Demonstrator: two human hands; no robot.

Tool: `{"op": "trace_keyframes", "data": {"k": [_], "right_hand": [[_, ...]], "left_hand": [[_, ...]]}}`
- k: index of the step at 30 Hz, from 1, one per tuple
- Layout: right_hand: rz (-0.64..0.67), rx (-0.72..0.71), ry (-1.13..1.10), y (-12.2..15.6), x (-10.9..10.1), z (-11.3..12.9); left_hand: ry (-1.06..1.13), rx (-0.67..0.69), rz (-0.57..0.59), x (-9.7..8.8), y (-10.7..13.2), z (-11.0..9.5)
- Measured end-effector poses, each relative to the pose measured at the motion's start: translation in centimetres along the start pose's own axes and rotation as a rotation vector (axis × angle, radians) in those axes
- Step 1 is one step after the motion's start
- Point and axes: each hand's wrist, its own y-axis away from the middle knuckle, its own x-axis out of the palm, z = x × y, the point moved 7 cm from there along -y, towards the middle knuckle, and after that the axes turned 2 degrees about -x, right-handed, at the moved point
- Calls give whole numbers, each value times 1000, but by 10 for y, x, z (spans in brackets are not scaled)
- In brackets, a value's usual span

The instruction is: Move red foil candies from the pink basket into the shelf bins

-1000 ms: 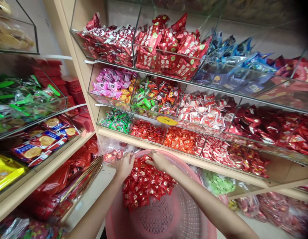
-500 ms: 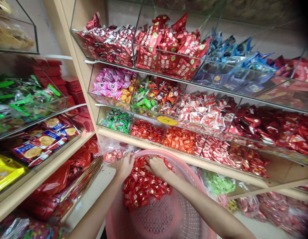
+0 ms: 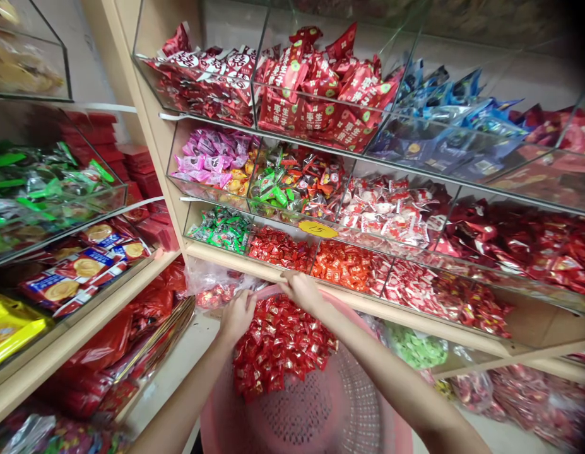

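A pink plastic basket [image 3: 382, 403] with a perforated bottom stands in front of me. Small red-wrapped candies [image 3: 280, 350] are heaped against its far left side, while its near part shows bare mesh. My left hand [image 3: 238, 315] is closed over the basket's left far rim, thumb beside the candies. At the far rim, just short of the shelf's wooden edge, my right hand [image 3: 302, 293] has its fingers curled over the rim; the fingertips are partly hidden.
Behind the basket rise shelves with clear bins of red candies [image 3: 280, 249], orange candies [image 3: 342, 265] and green candies [image 3: 219, 228]. A wooden shelf edge [image 3: 368, 304] runs close to the rim. Bagged sweets [image 3: 529, 397] lie low at right; red packets [image 3: 103, 347] are at left.
My right hand has moved up out of the candies to the far rim. The candy heap now reaches farther right. My left hand has stayed on the rim.
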Motion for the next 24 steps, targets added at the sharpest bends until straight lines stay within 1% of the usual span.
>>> {"op": "trace_keyframes", "data": {"k": [2,3,5,8,10,13,16,21,24], "right_hand": [[-35,32,28,-19,-15,-14],[-29,59,51,-29,-20,-22],[41,134,106,-48,-24,-38],[207,235,153,-68,-15,-52],[276,280,153,-75,-5,-55],[318,346,147,-83,10,-55],[332,415,132,-86,21,-57],[360,505,81,-88,25,-61],[399,529,49,-90,25,-63]], "left_hand": [[7,1,-1,0,0,-1],[10,3,-2,-1,0,-1],[16,6,-3,-1,1,-1],[22,9,-10,-2,1,-1],[25,11,-15,-2,1,-1],[24,7,-4,-2,1,0],[19,-1,8,-2,1,0],[25,-15,24,-1,0,0],[31,-12,24,-2,1,-1]]}}
